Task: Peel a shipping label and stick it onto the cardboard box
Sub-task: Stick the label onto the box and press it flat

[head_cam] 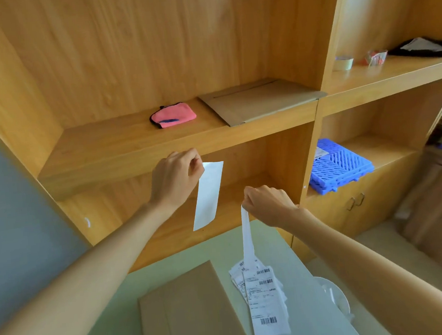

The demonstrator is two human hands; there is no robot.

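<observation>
My left hand (174,180) pinches the top corner of a white label (208,195), which hangs free in the air with its blank side toward me. My right hand (267,203) is closed on a narrow white backing strip (247,241) that dangles down toward the table. Below lies a flat cardboard box (189,311) on the pale green table (113,297). A stack of printed shipping labels (264,297) with barcodes rests to the right of the box.
A wooden shelf unit (133,151) stands just behind the table. On it lie a pink cloth (174,116), a flattened cardboard piece (259,101), a tape roll (343,62) and blue plastic trays (338,163). A white round object (335,296) sits at the table's right edge.
</observation>
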